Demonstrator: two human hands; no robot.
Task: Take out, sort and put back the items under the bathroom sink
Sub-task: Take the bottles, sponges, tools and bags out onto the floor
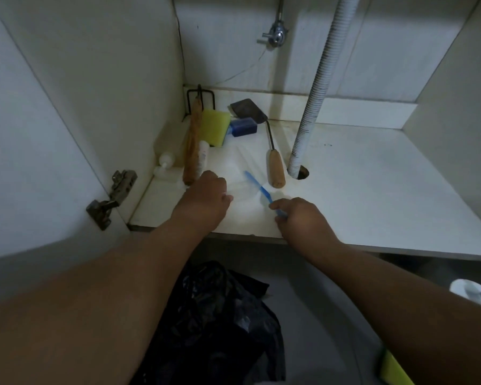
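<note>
Hands: right hand pinches blue toothbrush; left hand curled, apparently holding nothing; a careless sweep might topple the bottle.

This is the cabinet under a sink in a home bathroom: a corrugated drain hose drops through a hole in the white cabinet floor, a chrome shut-off valve sits on the back wall, and a door hinge shows at the left. Sponges and brushes lie inside.
</note>
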